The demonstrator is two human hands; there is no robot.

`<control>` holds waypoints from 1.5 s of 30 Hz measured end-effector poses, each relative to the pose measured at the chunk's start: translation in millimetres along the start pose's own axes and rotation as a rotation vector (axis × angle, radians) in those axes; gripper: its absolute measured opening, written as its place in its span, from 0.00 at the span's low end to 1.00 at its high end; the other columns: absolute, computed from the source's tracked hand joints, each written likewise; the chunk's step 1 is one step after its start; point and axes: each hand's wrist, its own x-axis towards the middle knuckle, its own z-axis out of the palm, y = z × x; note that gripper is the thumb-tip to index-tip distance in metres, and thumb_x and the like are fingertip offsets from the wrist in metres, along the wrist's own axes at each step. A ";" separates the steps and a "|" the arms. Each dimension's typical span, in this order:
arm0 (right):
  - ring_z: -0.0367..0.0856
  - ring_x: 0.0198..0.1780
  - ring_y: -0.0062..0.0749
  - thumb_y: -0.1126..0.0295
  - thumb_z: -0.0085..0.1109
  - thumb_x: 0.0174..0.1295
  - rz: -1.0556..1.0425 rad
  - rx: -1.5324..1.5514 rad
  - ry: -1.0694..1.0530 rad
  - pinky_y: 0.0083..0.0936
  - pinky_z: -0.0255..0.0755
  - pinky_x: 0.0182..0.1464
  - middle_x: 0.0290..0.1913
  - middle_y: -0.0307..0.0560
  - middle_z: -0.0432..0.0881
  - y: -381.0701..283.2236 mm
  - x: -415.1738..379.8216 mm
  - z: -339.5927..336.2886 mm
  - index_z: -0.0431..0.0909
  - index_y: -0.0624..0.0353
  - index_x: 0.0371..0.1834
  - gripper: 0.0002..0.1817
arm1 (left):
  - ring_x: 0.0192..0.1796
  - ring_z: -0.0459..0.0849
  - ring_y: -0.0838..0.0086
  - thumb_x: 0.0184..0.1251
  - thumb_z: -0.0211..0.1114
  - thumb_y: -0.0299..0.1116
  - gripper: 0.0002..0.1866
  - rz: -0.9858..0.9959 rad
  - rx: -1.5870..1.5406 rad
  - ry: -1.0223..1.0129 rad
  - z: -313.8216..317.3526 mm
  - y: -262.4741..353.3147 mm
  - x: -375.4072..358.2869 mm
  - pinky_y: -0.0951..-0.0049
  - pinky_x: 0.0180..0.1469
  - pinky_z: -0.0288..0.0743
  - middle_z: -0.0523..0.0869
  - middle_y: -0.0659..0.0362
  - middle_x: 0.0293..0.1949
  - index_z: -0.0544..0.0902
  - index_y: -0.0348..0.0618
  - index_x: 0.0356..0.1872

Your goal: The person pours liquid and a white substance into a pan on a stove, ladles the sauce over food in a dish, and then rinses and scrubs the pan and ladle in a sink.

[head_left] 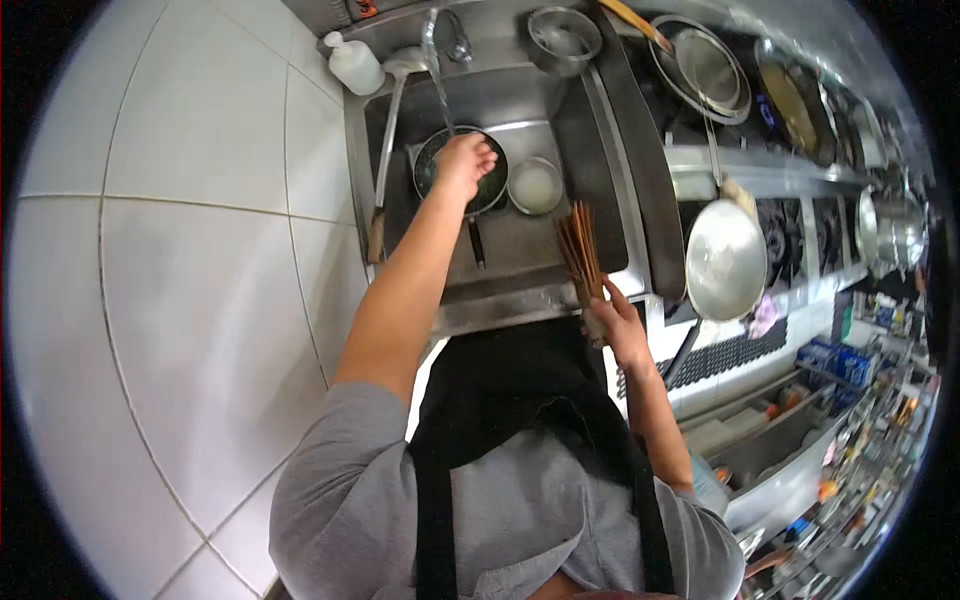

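My left hand (466,166) is over a dark frying pan (492,190) in the sink, fingers curled inward. Whether anything is in those fingers is hidden. The pan's black handle (477,245) points toward me, and water from the faucet (431,45) runs down beside the hand. A small round bowl (536,187) of cloudy liquid sits just right of the pan. Over the sink's front right corner, my right hand (622,325) is wrapped around a bamboo wok brush (581,255), its bristles pointing up and away from me.
A long-handled tool (386,150) leans along the sink's left side. Behind it stands a white pump bottle (355,65). A metal pot (564,40) rests at the back right. On the stove at right are a strainer (705,65) and a steel pan (727,260). White tiles (190,260) line the left wall.
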 end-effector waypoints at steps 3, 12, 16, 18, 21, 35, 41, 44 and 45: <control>0.89 0.40 0.39 0.67 0.61 0.81 0.145 0.091 -0.101 0.38 0.87 0.38 0.46 0.49 0.84 -42.0 29.5 13.4 0.58 0.62 0.88 0.37 | 0.37 0.88 0.59 0.82 0.58 0.28 0.05 -0.088 -0.416 0.148 -19.2 25.7 76.3 0.59 0.38 0.87 0.85 0.53 0.35 0.80 0.39 0.45; 0.85 0.68 0.61 0.62 0.66 0.73 -0.592 -1.234 0.188 0.49 0.79 0.69 0.67 0.66 0.86 -314.0 131.3 57.1 0.74 0.44 0.82 0.33 | 0.25 0.72 0.72 0.76 0.55 0.27 0.09 -0.196 -0.967 0.095 -5.1 23.4 212.7 0.72 0.24 0.60 0.76 0.60 0.30 0.85 0.45 0.47; 0.92 0.53 0.60 0.56 0.67 0.68 -0.352 -1.626 0.267 0.50 0.83 0.58 0.51 0.63 0.92 -410.8 230.2 84.9 0.81 0.45 0.76 0.31 | 0.26 0.71 0.76 0.80 0.64 0.32 0.06 -0.127 -0.546 -0.198 -28.8 -11.0 163.6 0.71 0.23 0.61 0.74 0.65 0.26 0.83 0.45 0.51; 0.92 0.53 0.62 0.52 0.65 0.69 -0.413 -1.826 0.190 0.53 0.85 0.57 0.48 0.64 0.92 -419.2 298.1 87.3 0.88 0.48 0.65 0.24 | 0.24 0.71 0.78 0.81 0.66 0.34 0.08 -0.067 -0.357 -0.254 -33.6 -25.7 127.4 0.72 0.24 0.62 0.76 0.64 0.28 0.82 0.44 0.52; 0.92 0.53 0.61 0.52 0.64 0.69 -0.425 -1.974 0.016 0.51 0.86 0.58 0.50 0.63 0.92 -408.9 342.9 86.0 0.91 0.51 0.58 0.22 | 0.25 0.74 0.76 0.78 0.69 0.37 0.12 -0.150 -0.073 -0.071 -79.7 -77.9 94.3 0.71 0.25 0.66 0.79 0.63 0.28 0.84 0.40 0.51; 0.88 0.46 0.29 0.67 0.70 0.67 -0.243 -1.413 -0.001 0.32 0.80 0.54 0.46 0.52 0.93 -402.4 158.5 136.0 0.80 0.54 0.77 0.32 | 0.33 0.82 0.65 0.75 0.74 0.43 0.14 -0.596 0.150 -0.024 -173.7 -221.4 73.7 0.60 0.39 0.80 0.85 0.59 0.35 0.85 0.43 0.44; 0.91 0.58 0.56 0.59 0.68 0.67 -0.453 -1.482 -0.362 0.42 0.81 0.63 0.57 0.66 0.90 -316.5 236.2 164.4 0.84 0.54 0.72 0.30 | 0.27 0.75 0.78 0.79 0.73 0.46 0.16 -0.664 -0.461 -0.209 -162.6 -165.6 39.9 0.72 0.29 0.72 0.77 0.67 0.27 0.79 0.49 0.37; 0.89 0.58 0.63 0.52 0.66 0.67 -0.571 -1.485 -0.317 0.47 0.81 0.65 0.58 0.66 0.89 -291.5 277.2 193.3 0.86 0.55 0.69 0.30 | 0.25 0.73 0.78 0.80 0.72 0.42 0.14 -0.671 -0.651 -0.256 -152.1 -155.4 45.7 0.72 0.26 0.69 0.75 0.67 0.26 0.78 0.49 0.36; 0.89 0.58 0.63 0.52 0.66 0.67 -0.578 -1.475 -0.314 0.47 0.81 0.65 0.58 0.66 0.89 -287.7 282.8 197.8 0.86 0.55 0.69 0.30 | 0.24 0.73 0.78 0.80 0.71 0.40 0.13 -0.622 -0.685 -0.251 -143.8 -145.0 47.9 0.73 0.25 0.68 0.75 0.67 0.25 0.77 0.49 0.37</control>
